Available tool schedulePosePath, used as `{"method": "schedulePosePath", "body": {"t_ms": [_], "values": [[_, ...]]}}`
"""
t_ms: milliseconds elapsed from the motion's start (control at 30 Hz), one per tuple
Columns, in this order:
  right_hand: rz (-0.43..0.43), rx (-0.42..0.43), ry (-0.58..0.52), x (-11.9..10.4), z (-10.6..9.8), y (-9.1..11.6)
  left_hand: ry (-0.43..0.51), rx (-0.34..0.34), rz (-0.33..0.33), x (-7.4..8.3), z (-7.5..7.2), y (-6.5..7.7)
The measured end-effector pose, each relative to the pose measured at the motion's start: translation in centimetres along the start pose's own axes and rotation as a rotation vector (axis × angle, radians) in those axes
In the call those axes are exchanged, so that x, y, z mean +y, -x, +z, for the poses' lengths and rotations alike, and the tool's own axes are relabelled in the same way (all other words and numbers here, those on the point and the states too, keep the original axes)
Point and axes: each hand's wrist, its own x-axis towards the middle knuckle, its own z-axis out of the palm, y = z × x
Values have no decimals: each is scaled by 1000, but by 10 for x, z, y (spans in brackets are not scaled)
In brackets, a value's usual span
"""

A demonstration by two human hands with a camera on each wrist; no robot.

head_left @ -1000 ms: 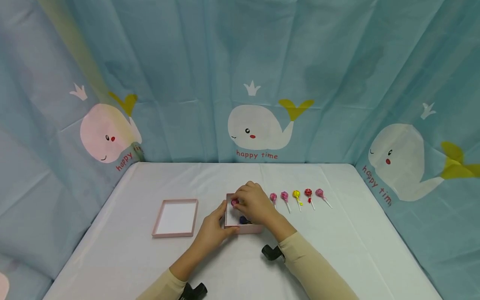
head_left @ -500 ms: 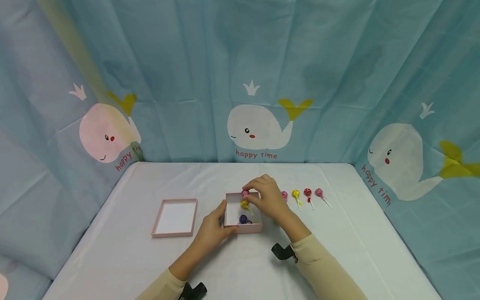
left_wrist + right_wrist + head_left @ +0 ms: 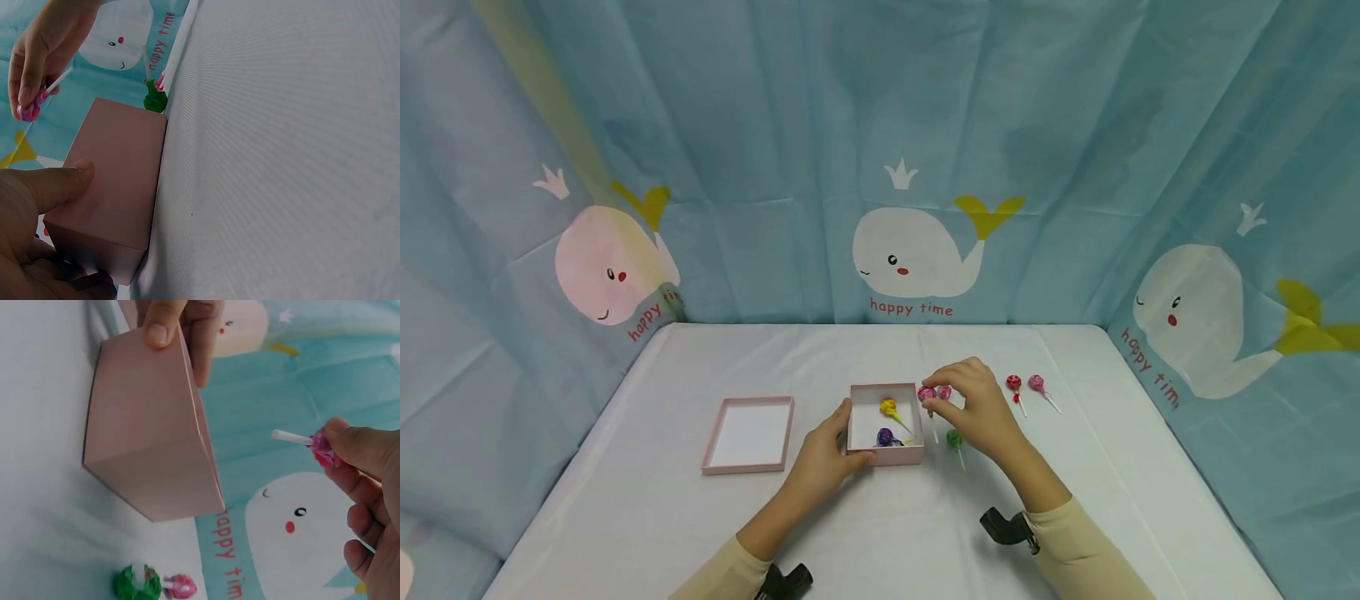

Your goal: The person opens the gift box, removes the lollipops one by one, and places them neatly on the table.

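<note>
My left hand grips the left side of a pink open-topped box, thumb on the front wall in the left wrist view. Inside lie a yellow lollipop and a dark purple lollipop. Just right of the box, my right hand pinches a pink lollipop by its wrapped head between thumb and fingers. Its white stick points down in the head view. A green lollipop lies on the table below that hand, and another pink lollipop shows partly behind the fingers.
A shallow pink lid with a white inside lies left of the box. Farther right on the white tablecloth are a red lollipop and a pink one. A blue whale-print curtain stands behind the table.
My right hand has lifted the pink lollipop out of the box and carried it right, past the box's right wall. The green lollipop has come into view. The left hand stays on the box.
</note>
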Motion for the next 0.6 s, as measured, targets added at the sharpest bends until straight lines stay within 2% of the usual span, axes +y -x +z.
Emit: {"method": "schedulePosePath", "body": {"t_ms": [333, 600], "values": [[-22, 48, -31, 19, -17, 25, 1, -4, -7, 2, -1, 2], [43, 64, -35, 40, -23, 46, 8, -9, -11, 1, -1, 3]]}}
